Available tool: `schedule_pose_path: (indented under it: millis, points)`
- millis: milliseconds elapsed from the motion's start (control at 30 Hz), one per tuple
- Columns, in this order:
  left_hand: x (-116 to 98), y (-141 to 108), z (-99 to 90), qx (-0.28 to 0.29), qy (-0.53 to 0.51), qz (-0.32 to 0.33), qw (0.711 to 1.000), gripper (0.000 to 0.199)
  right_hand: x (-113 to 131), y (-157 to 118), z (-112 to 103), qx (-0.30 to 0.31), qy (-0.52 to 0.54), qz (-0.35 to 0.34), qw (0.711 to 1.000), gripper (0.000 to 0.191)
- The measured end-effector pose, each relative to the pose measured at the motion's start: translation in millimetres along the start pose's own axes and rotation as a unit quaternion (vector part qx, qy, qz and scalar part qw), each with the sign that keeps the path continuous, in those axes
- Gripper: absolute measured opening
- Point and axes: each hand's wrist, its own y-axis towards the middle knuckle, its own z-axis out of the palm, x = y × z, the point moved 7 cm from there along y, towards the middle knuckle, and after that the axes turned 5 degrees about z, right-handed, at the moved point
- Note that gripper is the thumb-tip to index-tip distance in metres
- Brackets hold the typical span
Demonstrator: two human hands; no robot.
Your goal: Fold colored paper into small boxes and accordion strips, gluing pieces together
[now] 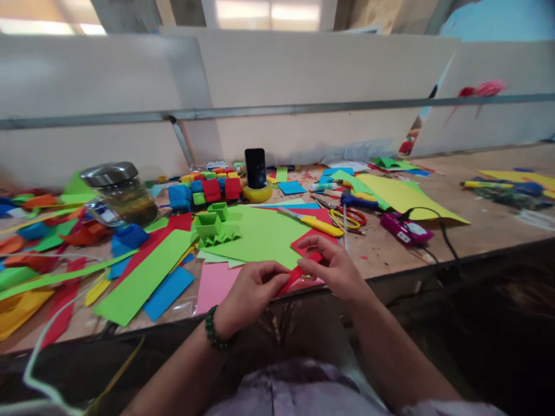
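A narrow red paper strip [295, 275] is pinched between both hands at the table's front edge. My left hand [255, 289], with a green bead bracelet at the wrist, grips its lower left end. My right hand [332, 267] closes thumb and fingers on the upper right end. Just beyond the fingers lies a red paper piece [310, 236] on light green sheets [264, 234]. Farther back, a yellow-handled utility knife [318, 225] rests across the sheets. Small folded green paper boxes [208, 224] stand to the left, beside a zigzag-folded green strip [220, 238].
A lidded glass jar [125, 196] stands back left among coloured paper scraps. Several coloured paper cubes [212, 189] sit near a phone [255, 167] propped on a tape roll [257, 192]. Scissors [349, 217] and a purple device [405, 229] with a black cable lie right.
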Motion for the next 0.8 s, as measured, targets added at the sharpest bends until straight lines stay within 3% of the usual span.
schedule_pose_path:
  millis: [167, 333, 467, 533, 667, 733, 800]
  points:
    - [10.5, -3.0, -2.9, 0.006, -0.069, -0.037, 0.997, 0.027, 3.7, 0.1, -1.0, -0.009, -0.010, -0.015, 1.000, 0.037]
    - [21.1, -13.6, 18.0, 0.102, -0.169, -0.076, 0.977, 0.033, 2.1, 3.2, 4.1, 0.029, -0.003, 0.001, 1.000, 0.044]
    - [19.3, -20.8, 16.3, 0.024, -0.159, -0.068, 0.985, 0.032, 0.3, -3.0, -0.6, -0.028, 0.045, -0.024, 0.998, 0.045]
    - [15.9, -26.8, 20.6, 0.028, -0.162, -0.065, 0.984, 0.033, 5.7, -12.0, -0.6, -0.051, 0.043, -0.054, 0.996, 0.042]
    - [14.2, -45.4, 38.5, 0.090, -0.215, -0.088, 0.969, 0.039, 18.9, -34.8, 17.8, 0.007, -0.023, -0.075, 0.997, 0.045]
    - [15.0, -54.8, 40.7, 0.072, -0.202, -0.085, 0.973, 0.044, 19.5, -45.2, 26.8, 0.030, -0.042, -0.064, 0.997, 0.048]
    - [14.8, -64.2, 40.0, 0.040, -0.167, -0.073, 0.982, 0.045, 17.3, -53.9, 29.7, 0.013, -0.038, -0.060, 0.997, 0.047]
